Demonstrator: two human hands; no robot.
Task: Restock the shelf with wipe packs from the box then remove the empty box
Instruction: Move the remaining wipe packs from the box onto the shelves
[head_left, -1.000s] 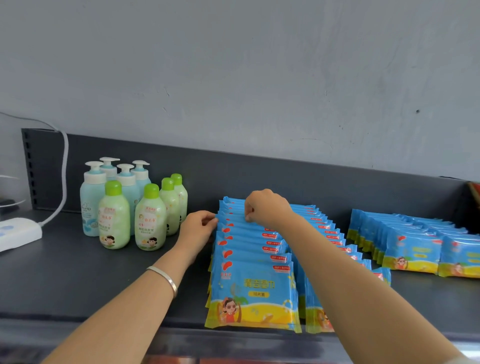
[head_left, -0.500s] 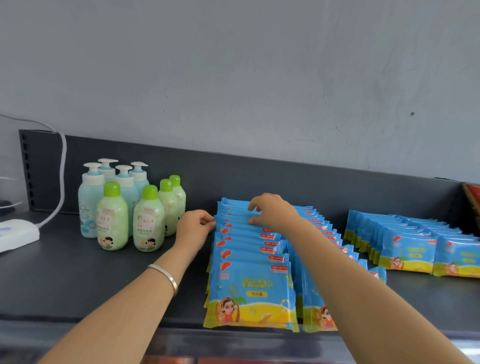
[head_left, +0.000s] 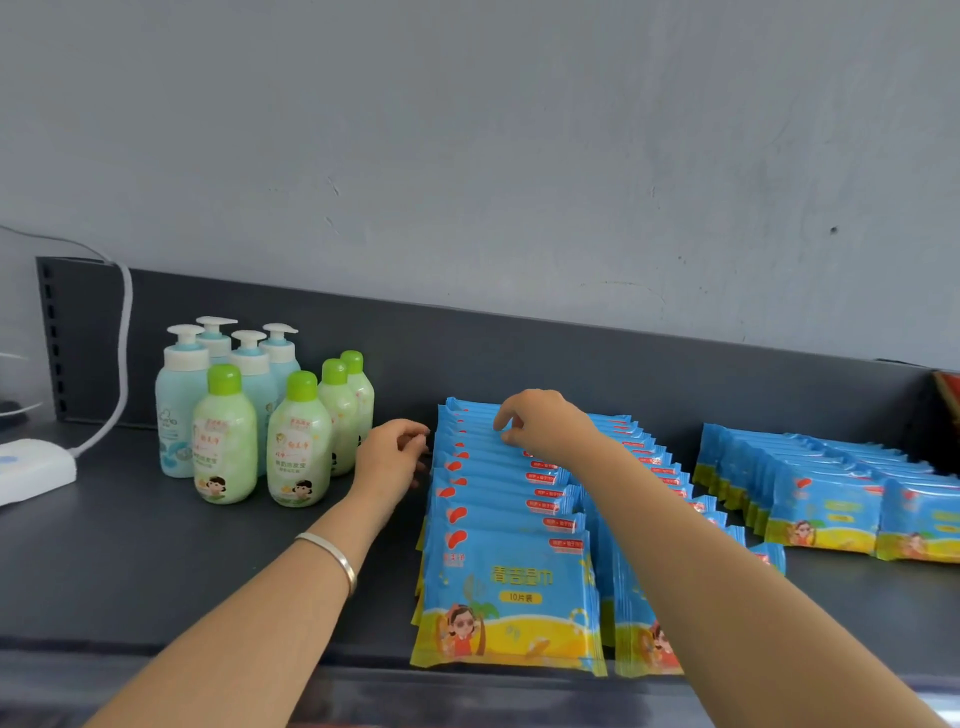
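Shop: dark display shelf (head_left: 156, 561) stocked with long rows of identical wipe packs (head_left: 509, 587), grouped bottles (head_left: 224, 436) alongside.

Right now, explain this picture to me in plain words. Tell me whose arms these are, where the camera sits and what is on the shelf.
There is no machine here. A person works with bare hands, and the single camera sits on their head, looking forward and down. The left hand is at the left edge of a row of blue wipe packs. The right hand curls its fingers onto the packs at the back of that row. I cannot tell whether either hand pinches a pack. On the dark shelf there are also green-capped bottles and pump bottles, with a second row of packs to the right. No box is in view.
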